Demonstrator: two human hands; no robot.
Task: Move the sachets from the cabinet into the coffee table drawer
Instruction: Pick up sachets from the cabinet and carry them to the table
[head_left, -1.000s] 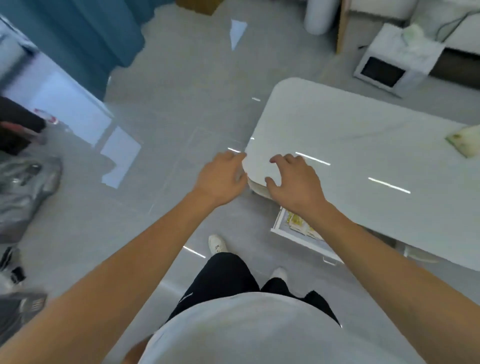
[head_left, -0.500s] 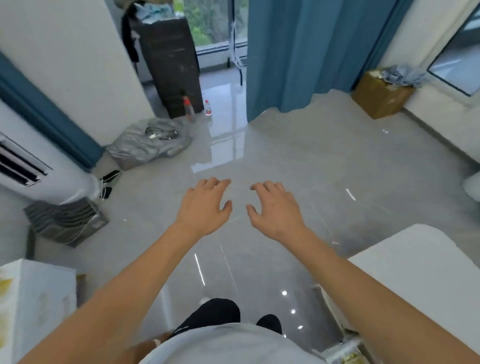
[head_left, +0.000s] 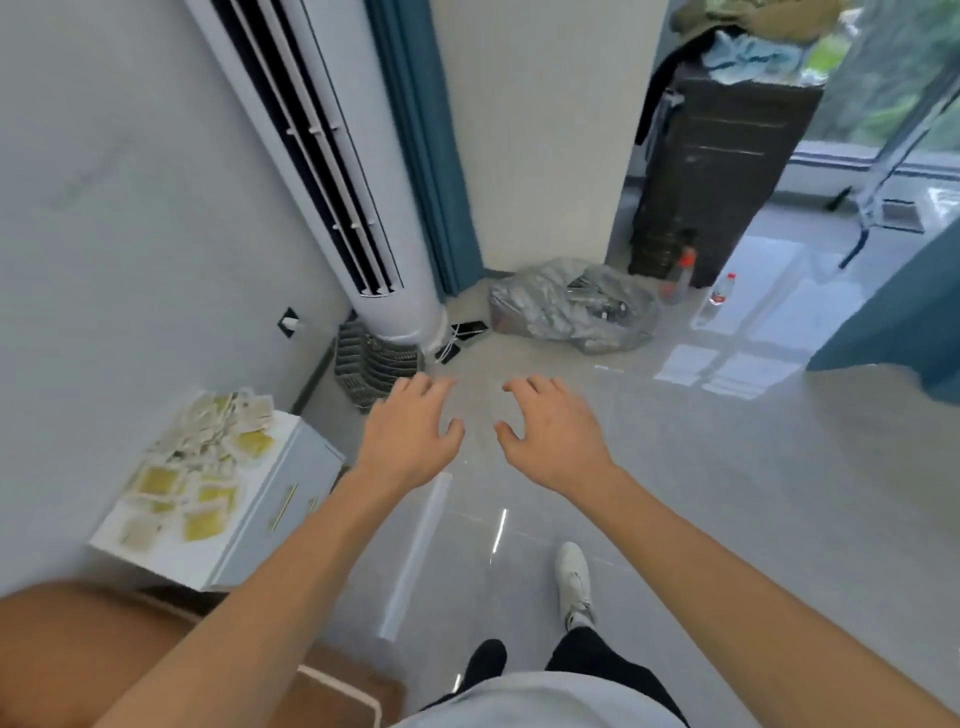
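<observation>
Since a second ago the person has turned from the coffee table; the cabinet (head_left: 270, 499) now sits below and left of the left hand (head_left: 410, 441). Both it and the right hand (head_left: 553, 441) hang spread and empty. This looks like the return trip: next, reach down-left and gather the sachets (head_left: 202, 478) piled on top.

A second ago both hands rested on the corner of the coffee table above its open drawer; now the left hand (head_left: 410, 441) and right hand (head_left: 553, 439) hang empty over the floor (head_left: 701, 493), fingers loosely spread. The view has swung away from the table, which has left the picture. The white cabinet (head_left: 270, 519) with its heap of sachets (head_left: 197, 478) has come into sight at the left, beside the standing air conditioner (head_left: 363, 208).
</observation>
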